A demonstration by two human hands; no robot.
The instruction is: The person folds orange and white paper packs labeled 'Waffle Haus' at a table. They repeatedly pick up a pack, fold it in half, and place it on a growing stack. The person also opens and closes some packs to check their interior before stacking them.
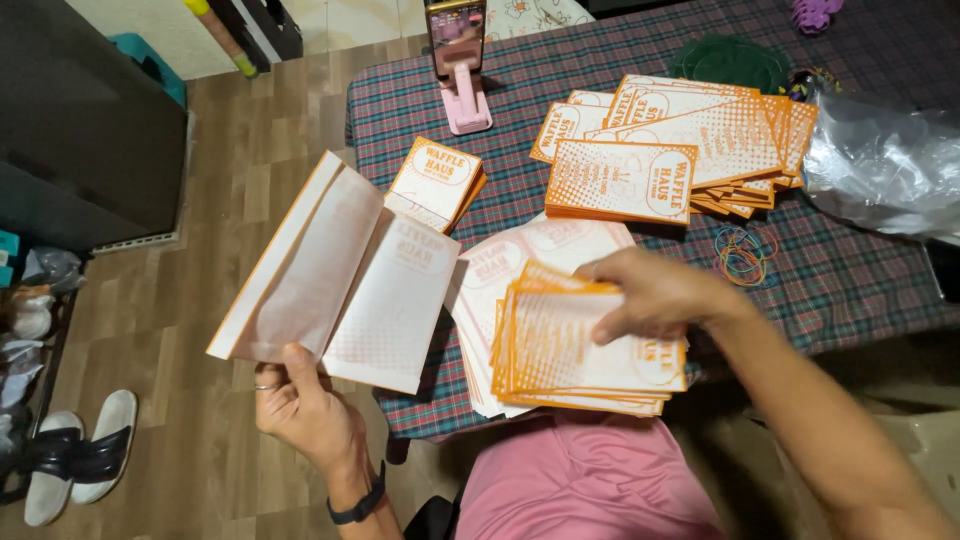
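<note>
- Left hand (305,405): raised over the floor at near left, fingers closed on the lower edge of two white paper bags (335,275), held fanned with pale reverse sides showing; a ring and a dark wristband are visible.
- Right hand (655,295): palm down, fingers curled onto the top of the near stack of orange-and-white bags (580,355), pressing or picking at the uppermost sheet; whether it actually pinches one I cannot tell.
- Near stack: sits at the near table edge, slightly splayed, on top of loose pale bags (500,265) lying face down.
- Handling note (judgement): lifting one sheet cleanly would go best with the thumb sliding a single corner free while the other fingers hold the rest of the pile flat, since the stack overhangs the edge and could slip.
- Small stack (437,182): centre-left, tilted, orange border with an oval label panel.
- Large spread pile (690,140): far right, flat rectangular bags, orange dotted print with white oval panels, fanned in several directions.
- Rubber bands (742,255): mixed colours, loose, right of the near stack.
- Clear plastic bag (885,170): crumpled, far right.
- Phone on pink stand (458,60): far centre, upright.
- Table (860,290): covered in dark plaid cloth.
- Sandals (75,455): near left on the wooden floor.
</note>
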